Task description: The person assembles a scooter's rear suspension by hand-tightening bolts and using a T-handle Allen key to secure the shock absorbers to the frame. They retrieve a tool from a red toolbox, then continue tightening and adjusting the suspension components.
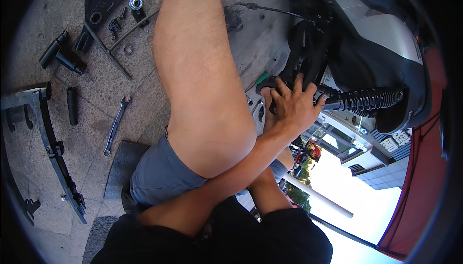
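The left hand [292,104] lies with fingers spread over a black bracket [308,51] at the scooter's [381,37] underside, just beside the coiled shock spring [366,101]; the right hand [266,101] is mostly hidden behind it, so its grip cannot be told. The raised knee [207,85] crowds the near side, while a wrench [115,125], black grips [71,105] and a frame rail [53,148] lie well apart on the pavement [96,95] to the left

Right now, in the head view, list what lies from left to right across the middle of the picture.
Long black frame part → short black tube → combination wrench → the person's bare raised knee → hand on the black scooter part → coiled black shock spring → silver-grey scooter body panel.
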A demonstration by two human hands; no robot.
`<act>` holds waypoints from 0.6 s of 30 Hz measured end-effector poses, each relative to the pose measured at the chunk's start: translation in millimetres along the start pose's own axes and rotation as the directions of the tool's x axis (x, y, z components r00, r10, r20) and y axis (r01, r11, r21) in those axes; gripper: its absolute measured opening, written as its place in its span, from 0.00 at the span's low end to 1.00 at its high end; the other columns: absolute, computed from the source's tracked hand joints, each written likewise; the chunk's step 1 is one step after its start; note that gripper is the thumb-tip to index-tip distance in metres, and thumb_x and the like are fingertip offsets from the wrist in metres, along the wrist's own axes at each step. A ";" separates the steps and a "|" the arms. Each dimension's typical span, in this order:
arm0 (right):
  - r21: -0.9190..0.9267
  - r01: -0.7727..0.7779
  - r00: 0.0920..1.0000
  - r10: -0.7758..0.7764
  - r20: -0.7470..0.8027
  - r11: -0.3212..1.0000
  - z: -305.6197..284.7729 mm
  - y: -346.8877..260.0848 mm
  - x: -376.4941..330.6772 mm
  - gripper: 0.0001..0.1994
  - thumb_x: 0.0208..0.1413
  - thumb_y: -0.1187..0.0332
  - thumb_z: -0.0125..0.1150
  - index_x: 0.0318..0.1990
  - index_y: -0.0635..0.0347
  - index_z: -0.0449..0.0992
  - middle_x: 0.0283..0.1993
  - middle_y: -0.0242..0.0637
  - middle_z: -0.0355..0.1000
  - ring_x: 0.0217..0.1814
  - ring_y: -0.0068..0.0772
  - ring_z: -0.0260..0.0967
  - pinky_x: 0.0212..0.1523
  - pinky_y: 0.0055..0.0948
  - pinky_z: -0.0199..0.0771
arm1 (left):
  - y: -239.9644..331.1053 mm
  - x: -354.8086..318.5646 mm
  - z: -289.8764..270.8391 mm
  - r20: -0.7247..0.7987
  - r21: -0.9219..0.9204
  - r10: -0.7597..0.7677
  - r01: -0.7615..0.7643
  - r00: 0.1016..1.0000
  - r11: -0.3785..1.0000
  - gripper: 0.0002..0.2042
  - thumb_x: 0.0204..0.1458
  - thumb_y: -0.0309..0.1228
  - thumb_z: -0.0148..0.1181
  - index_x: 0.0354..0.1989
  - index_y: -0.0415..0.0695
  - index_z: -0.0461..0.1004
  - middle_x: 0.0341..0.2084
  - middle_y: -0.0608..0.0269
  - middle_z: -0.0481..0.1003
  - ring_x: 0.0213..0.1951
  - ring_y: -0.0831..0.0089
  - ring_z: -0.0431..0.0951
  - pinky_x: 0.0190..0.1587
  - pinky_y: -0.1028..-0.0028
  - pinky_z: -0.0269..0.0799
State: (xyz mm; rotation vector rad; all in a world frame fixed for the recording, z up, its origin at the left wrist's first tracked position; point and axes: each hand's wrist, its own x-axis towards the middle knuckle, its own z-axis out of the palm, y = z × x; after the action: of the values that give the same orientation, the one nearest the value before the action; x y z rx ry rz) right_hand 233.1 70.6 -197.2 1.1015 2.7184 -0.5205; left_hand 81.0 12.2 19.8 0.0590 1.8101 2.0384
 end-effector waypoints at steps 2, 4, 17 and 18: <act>0.001 0.004 1.000 -0.004 -0.005 1.000 0.6 0.9 -0.2 0.23 0.42 0.70 0.64 0.48 0.64 0.69 0.45 0.49 0.69 0.41 0.43 0.70 0.40 0.34 0.72 | -0.4 0.2 0.5 -0.017 -0.001 0.006 -0.006 1.000 1.000 0.19 0.53 0.50 0.53 0.44 0.49 0.74 0.57 0.48 0.64 0.56 0.28 0.54 0.54 0.36 0.46; 0.007 0.014 1.000 -0.014 -0.008 1.000 3.1 0.7 0.9 0.23 0.42 0.70 0.64 0.49 0.64 0.69 0.46 0.49 0.69 0.41 0.43 0.70 0.41 0.35 0.72 | -0.1 0.5 0.6 -0.016 0.001 0.010 -0.010 1.000 1.000 0.19 0.53 0.50 0.53 0.44 0.49 0.74 0.57 0.48 0.64 0.56 0.28 0.54 0.53 0.37 0.47; 0.730 -0.230 0.973 0.145 0.179 0.643 11.4 12.2 -8.7 0.23 0.51 0.65 0.59 0.55 0.60 0.67 0.60 0.51 0.61 0.63 0.46 0.58 0.61 0.38 0.60 | -9.3 11.2 11.0 0.023 -0.078 0.026 -0.024 0.999 0.997 0.21 0.54 0.51 0.52 0.41 0.44 0.74 0.39 0.56 0.73 0.43 0.54 0.70 0.45 0.56 0.63; 0.825 -0.207 0.978 0.113 0.174 0.526 14.0 14.4 -8.2 0.21 0.52 0.65 0.58 0.54 0.59 0.68 0.61 0.51 0.60 0.65 0.47 0.55 0.62 0.38 0.57 | -10.9 13.3 12.6 -0.003 -0.080 0.047 -0.047 0.999 0.996 0.21 0.55 0.50 0.53 0.40 0.41 0.74 0.29 0.60 0.76 0.33 0.68 0.74 0.41 0.71 0.69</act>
State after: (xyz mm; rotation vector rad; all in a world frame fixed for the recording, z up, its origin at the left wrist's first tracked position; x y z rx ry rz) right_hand 249.3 69.7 -211.6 1.4078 2.1734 -1.9318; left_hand 75.6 29.2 8.2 0.0786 1.7408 2.1422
